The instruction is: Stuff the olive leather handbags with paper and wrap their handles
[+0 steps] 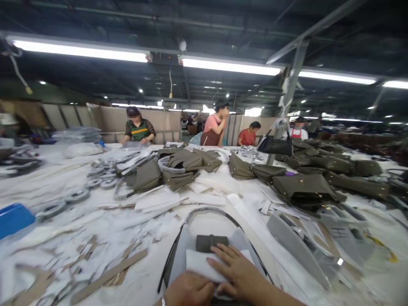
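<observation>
My right hand (237, 267) lies flat, fingers stretched out, on a white sheet of paper or foam (199, 263) that covers the front of a grey handbag (212, 243) lying before me. The bag's dark handle (207, 211) arcs away from me. My left hand (188, 290) sits at the bottom edge with fingers curled against the same white sheet, next to the right hand. What its fingers pinch is hidden.
White wrapping scraps and cardboard strips (108, 274) litter the white table (38, 182). Olive-grey handbags (306, 189) lie piled across the middle and right. Wrapped handles (105, 180) lie left. A blue tray (14, 219) sits at far left. Several people (138, 129) work at the far side.
</observation>
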The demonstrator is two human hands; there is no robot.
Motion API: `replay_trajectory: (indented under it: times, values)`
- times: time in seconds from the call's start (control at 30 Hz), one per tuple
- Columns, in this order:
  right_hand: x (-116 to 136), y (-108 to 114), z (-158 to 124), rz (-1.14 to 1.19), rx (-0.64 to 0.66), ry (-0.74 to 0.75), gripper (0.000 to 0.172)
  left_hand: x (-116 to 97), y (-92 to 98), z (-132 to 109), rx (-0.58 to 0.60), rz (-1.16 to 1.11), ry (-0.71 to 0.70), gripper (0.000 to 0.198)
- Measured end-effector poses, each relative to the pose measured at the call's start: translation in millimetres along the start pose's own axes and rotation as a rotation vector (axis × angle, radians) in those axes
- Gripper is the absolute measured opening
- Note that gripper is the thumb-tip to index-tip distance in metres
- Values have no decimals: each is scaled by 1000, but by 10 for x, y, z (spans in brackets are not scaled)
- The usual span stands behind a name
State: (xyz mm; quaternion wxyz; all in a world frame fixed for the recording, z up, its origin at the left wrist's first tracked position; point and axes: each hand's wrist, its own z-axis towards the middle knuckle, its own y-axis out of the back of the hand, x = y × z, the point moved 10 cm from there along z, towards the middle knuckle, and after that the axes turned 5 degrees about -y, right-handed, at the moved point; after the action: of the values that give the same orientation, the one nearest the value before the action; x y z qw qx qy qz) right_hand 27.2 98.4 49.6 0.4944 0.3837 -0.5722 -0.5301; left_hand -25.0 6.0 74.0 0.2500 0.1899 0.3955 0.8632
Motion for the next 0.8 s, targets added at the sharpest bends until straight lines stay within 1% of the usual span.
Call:
replay_trajectory:
  times: [0.07,0.1,0.13,0.17,0.2,0.23,0.27,0.3,0.37,0.43,0.47,0.53,0.57,0.6,0.63,0.67,0.73,0.8]
  values:
    - [-17,-65,6,-7,4,-30,63,-29,119,128,132,-106,131,14]
    - [-37,-103,10,-9,-1,-44,61,-48,194,200,144,-165,173,19]
    - [-61,-139,13,-2,-12,-52,59,-27,260,260,122,-217,235,23]
    - [-90,-167,14,17,-28,-52,60,20,279,292,97,-269,310,32]
    - [-125,-183,13,50,-47,-44,61,96,249,281,78,-303,413,45]
    - [-177,-184,12,98,-63,-40,61,188,199,224,52,-298,536,57]
    - [-251,-173,13,157,-67,-46,60,236,121,158,45,-282,623,66]
    - [-344,-149,20,218,-56,-67,57,235,41,107,43,-263,659,72]
    - [-556,-22,62,312,-39,-147,48,157,-98,48,51,-218,648,73]
    - [-707,245,171,345,-87,-224,42,58,-174,27,64,-173,600,72]
    - [-720,418,265,343,-142,-232,41,28,-188,17,74,-149,588,71]
    - [-615,731,553,329,-258,-180,38,2,-182,1,92,-100,571,69]
    - [-509,823,751,320,-289,-128,36,2,-167,-6,98,-77,566,68]
    - [-385,857,980,308,-297,-70,34,7,-148,-15,98,-54,564,66]
    - [-255,829,1235,290,-280,-14,33,14,-134,-25,95,-30,561,65]
    - [-125,744,1505,267,-241,39,32,20,-130,-37,88,-4,559,64]
    - [117,448,2041,207,-123,123,33,17,-184,-52,67,61,536,67]
    - [304,147,2502,170,-61,168,36,-8,-316,-43,7,167,484,69]
